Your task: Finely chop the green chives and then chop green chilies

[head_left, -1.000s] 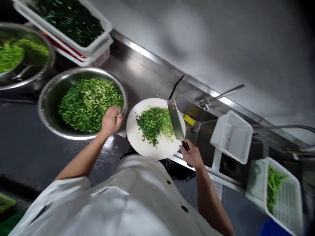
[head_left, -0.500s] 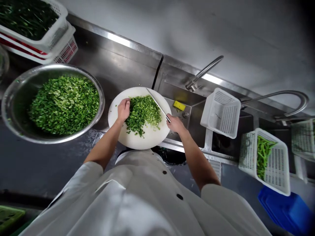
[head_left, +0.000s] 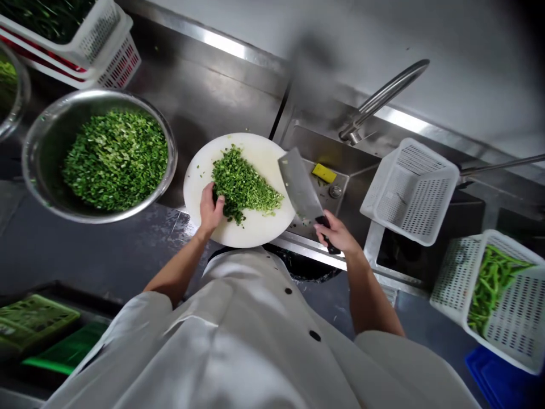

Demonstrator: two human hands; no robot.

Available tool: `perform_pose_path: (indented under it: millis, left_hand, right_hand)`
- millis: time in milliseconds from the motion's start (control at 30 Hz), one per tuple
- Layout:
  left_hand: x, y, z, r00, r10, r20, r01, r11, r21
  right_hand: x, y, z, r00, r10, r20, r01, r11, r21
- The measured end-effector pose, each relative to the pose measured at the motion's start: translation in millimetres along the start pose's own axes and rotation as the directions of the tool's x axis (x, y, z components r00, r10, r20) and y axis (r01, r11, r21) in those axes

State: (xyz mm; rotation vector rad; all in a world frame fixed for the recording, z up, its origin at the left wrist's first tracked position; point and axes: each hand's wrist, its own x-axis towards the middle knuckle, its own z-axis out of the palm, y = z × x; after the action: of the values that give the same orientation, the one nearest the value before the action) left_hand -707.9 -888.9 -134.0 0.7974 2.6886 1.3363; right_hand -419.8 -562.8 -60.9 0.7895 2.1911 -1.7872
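A round white cutting board (head_left: pixel 268 230) carries a heap of chopped green onions (head_left: pixel 242 184), darker at the left and paler at the right. My left hand (head_left: pixel 210 209) rests at the heap's lower left edge, thumb and fingers apart, touching the greens. In my right hand (head_left: pixel 338 234) is the black handle of a cleaver (head_left: pixel 303 184). Its broad blade shows its flat side, tilted over the board's right edge, with a few green bits on it. Left of the board stands a large steel bowl (head_left: pixel 38 196) filled with chopped green onions.
Behind the board's right side is a steel sink with a yellow sponge (head_left: pixel 324 172) and a tap (head_left: pixel 383 102). Farther right are a white basket (head_left: pixel 411 190) and another basket (head_left: pixel 517 318) holding green peppers. Stacked baskets (head_left: pixel 114 59) stand at the upper left.
The cleaver has moved right, off the heap, and turned from edge-on to show its flat side. My left hand has stayed by the heap, its thumb now farther from the fingers.
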Motion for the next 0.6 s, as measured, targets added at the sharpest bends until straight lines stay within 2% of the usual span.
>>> perform_pose_path:
  millis: [67,167,300,433,500,600]
  left_hand:
    - [-21.1,14.1,19.1,0.997,-0.046,-0.066,0.045,0.999,-0.007]
    - [-42.1,36.6,48.8,0.995,-0.032,-0.099,0.034,0.999,0.019]
    - [-50.2,62.6,74.1,0.999,0.033,-0.032,-0.027,0.984,0.175]
    - [-49.3,76.6,79.3,0.999,0.018,0.05,-0.033,0.951,0.308]
    - [-48.8,78.3,77.8,0.999,0.015,0.038,-0.026,0.949,0.315]
    - [-48.9,76.4,75.3,1.0,0.009,0.002,-0.009,0.954,0.301]
  right_hand:
    - [-10.8,23.0,3.5,0.998,0.057,0.008,-0.057,0.961,0.272]
    - [-13.6,43.4,29.5,0.993,0.116,0.026,-0.114,0.869,0.481]
    - [-2.1,38.3,94.1,0.986,0.124,0.113,-0.166,0.829,0.534]
    - [9.4,20.2,155.8,0.982,0.059,0.177,-0.151,0.808,0.569]
    - [13.0,15.7,174.4,0.979,0.019,0.202,-0.137,0.794,0.592]
    - [16.2,15.3,187.7,0.967,-0.032,0.252,-0.135,0.778,0.614]
